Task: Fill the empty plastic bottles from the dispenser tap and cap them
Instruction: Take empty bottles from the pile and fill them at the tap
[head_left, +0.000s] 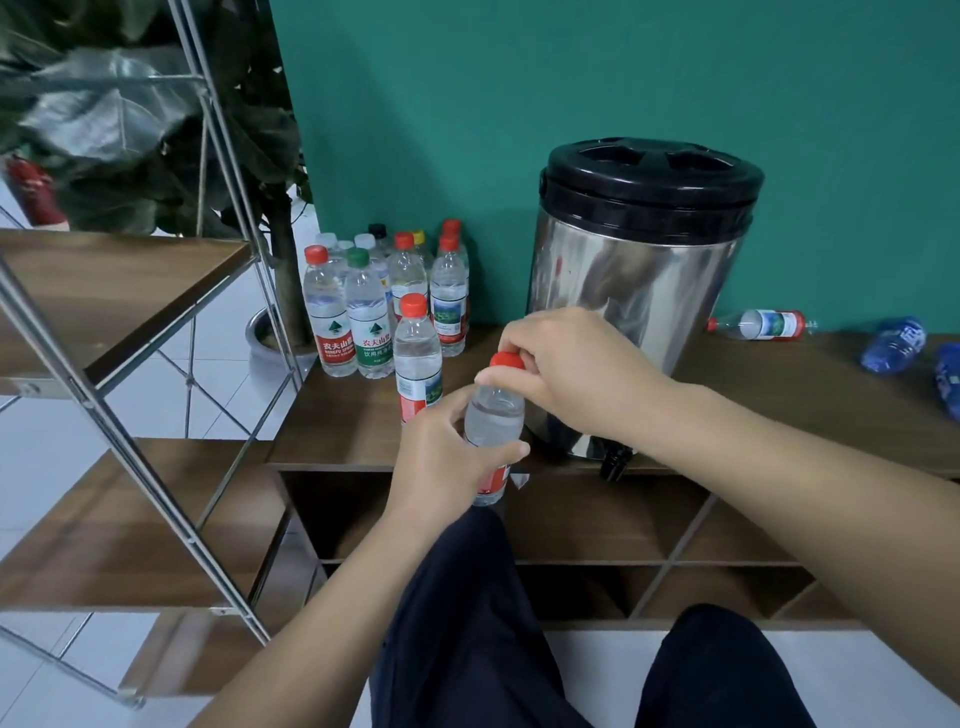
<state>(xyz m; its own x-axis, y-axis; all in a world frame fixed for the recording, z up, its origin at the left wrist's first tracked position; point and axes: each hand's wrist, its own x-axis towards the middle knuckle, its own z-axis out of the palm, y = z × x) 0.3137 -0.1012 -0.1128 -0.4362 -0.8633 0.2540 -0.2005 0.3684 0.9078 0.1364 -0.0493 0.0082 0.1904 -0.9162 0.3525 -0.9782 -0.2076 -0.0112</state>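
My left hand (441, 457) grips a clear plastic bottle (494, 415) with water in it, held upright in front of the low wooden cabinet. My right hand (566, 364) pinches the red cap (506, 359) on the bottle's neck. Behind my hands stands the steel dispenser (639, 280) with a black lid; its black tap (615, 462) hangs over the cabinet's front edge. A capped bottle with a red cap (417, 353) stands just left of the held one.
Several capped bottles (363, 306) cluster at the cabinet top's left end. Right of the dispenser lie a clear bottle (763, 325) and blue bottles (893, 345) on their sides. A metal-framed wooden shelf (104, 291) and a potted plant (280, 249) stand left.
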